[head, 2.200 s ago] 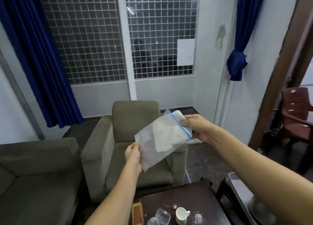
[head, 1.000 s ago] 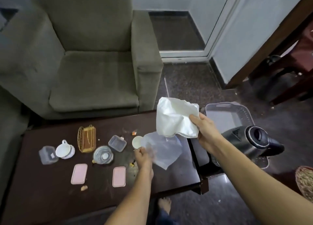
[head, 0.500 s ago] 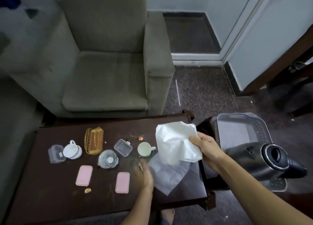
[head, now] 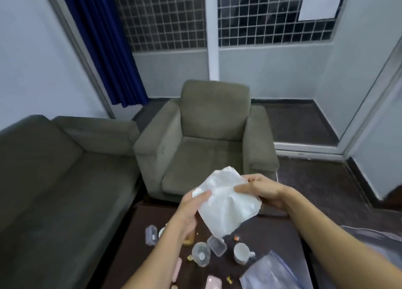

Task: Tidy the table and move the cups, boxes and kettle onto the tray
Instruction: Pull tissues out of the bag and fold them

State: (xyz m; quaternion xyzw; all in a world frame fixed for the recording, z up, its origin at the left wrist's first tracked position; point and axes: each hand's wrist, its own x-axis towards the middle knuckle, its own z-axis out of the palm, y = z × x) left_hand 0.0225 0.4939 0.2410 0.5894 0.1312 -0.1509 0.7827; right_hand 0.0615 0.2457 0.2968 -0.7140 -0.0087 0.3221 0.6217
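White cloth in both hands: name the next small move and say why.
Probably lower the white cloth to the table and start wiping. The left hand and right hand both hold it raised above the table, while crumbs lie scattered near the cup and clear box.

1. The white sheet (head: 226, 201), pinched between the left hand (head: 191, 208) and the right hand (head: 263, 193), looks soft, matt and creased. Whether it is cloth or paper I cannot tell.
2. Below both hands, the table (head: 272, 230) is dark wood with a dull sheen.
3. Under the right forearm, the bag (head: 276, 271) is thin, clear, glossy plastic.
4. Beneath the sheet, the cup (head: 241, 253) looks like glazed white ceramic. The box (head: 216, 245) beside it is clear hard plastic.
5. Beyond the hands, the armchair (head: 206, 149) wears matt, coarse olive cloth.
6. Far beyond the left hand, the curtain (head: 104, 49) is smooth blue cloth.
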